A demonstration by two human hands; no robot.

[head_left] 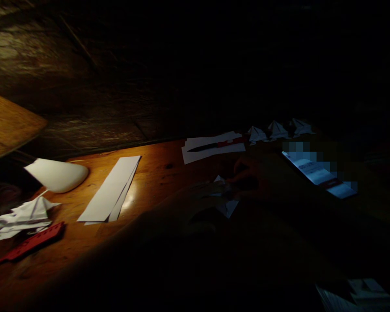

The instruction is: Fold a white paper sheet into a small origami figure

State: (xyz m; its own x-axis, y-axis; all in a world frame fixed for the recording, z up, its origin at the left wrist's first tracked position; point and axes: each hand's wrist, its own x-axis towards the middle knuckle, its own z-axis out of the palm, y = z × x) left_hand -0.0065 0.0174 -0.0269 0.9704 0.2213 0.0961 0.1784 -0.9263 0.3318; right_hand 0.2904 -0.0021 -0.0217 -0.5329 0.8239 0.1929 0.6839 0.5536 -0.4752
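Note:
In deep shadow near the middle of the head view, my left hand (pixel 195 203) and my right hand (pixel 248 175) meet at a small folded piece of white paper (pixel 228 208). My left hand lies over its left side, fingers touching the paper. From the right, my right hand has curled fingers against its upper edge. Both hands are dim, so the exact finger grip is hard to make out. Just beyond them, a knife (pixel 203 147) with a black blade and red handle rests on several white paper strips (pixel 190 157).
Three folded paper shapes (pixel 277 130) stand at the back. A lit phone (pixel 318 173) lies right. White paper strips (pixel 108 190), crumpled paper (pixel 29 216), a red slotted plastic piece (pixel 35 242) and a white rounded object (pixel 58 173) are left. Stacked paper (pixel 360 297) sits lower right.

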